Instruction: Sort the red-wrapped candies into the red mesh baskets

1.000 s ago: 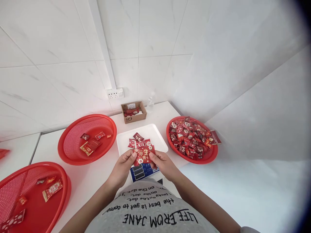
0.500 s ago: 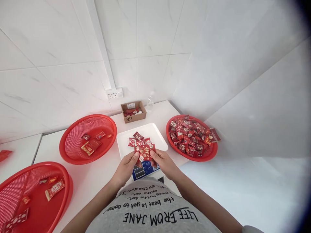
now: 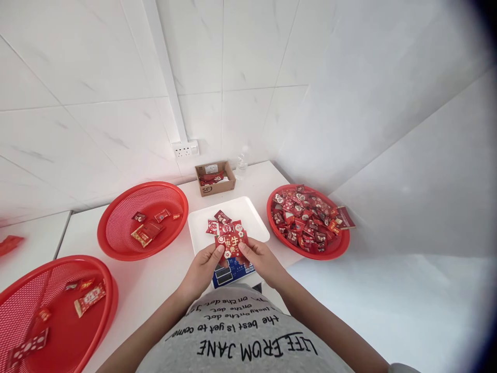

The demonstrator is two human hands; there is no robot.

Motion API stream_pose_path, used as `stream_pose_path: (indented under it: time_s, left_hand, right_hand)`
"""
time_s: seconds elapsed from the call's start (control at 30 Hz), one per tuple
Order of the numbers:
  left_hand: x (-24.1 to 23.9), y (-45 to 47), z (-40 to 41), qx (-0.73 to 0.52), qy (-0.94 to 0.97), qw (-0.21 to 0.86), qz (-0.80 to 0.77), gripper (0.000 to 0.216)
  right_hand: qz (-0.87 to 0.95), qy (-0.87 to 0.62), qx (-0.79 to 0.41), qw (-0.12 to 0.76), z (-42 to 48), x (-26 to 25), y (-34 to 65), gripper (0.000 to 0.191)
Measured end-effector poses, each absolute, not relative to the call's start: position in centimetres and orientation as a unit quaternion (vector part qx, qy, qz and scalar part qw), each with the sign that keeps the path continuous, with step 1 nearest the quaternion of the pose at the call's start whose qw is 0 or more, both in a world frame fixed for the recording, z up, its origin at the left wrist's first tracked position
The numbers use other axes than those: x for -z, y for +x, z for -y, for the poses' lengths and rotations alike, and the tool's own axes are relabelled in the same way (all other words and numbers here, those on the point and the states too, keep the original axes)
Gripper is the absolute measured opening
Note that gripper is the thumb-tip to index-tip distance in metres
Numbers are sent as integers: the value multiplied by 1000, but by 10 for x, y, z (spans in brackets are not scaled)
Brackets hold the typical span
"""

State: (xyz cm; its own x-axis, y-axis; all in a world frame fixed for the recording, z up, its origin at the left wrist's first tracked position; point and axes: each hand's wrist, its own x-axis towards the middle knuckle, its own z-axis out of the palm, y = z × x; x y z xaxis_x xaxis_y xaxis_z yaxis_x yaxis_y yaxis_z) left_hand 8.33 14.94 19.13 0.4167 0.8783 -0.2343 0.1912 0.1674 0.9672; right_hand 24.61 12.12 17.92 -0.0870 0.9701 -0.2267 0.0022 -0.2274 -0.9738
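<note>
Between my two hands is a red snack packet point(image 3: 232, 243) with gold characters and white flowers. My left hand point(image 3: 204, 265) pinches its left edge, thumb on top. At the right edge, my right hand point(image 3: 261, 260) grips it the same way. Just beyond it, several small red packets point(image 3: 224, 228) lie on the white tray point(image 3: 252, 217) of a weighing scale. The scale's blue control panel point(image 3: 229, 273) shows below my hands, partly covered by them. The fingers under the packet are mostly hidden.
On the right a red basket point(image 3: 341, 251) is heaped with packets. Two red baskets point(image 3: 104, 228) point(image 3: 111, 305) at the left hold a few packets each. Behind the scale stand a cardboard box point(image 3: 212, 190) with red packets and a clear plastic bottle point(image 3: 241, 165).
The view has shifted slightly. Both hands keep hold of the red packet over the near edge of the tray, nearly in the same place.
</note>
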Motion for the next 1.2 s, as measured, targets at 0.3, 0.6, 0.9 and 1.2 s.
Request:
stream_pose_path:
  time_s: [0.3,0.6,0.9,1.2]
  left_hand:
    - [-187,84,-147,-282,536,673,-425,40]
    - [-187,86,-150,-299,539,672,-411,35]
    - [-184,83,-148,-299,535,667,-424,38]
    - [-183,83,-148,-302,498,677,-450,44]
  right_hand:
    - [454,-508,-609,405,-120,-189,238,34]
    - [455,-511,-609,401,-120,-191,235,33]
    - [451,-552,-579,395,-122,-186,234,39]
    - [438,-551,-581,408,-122,-185,232,38]
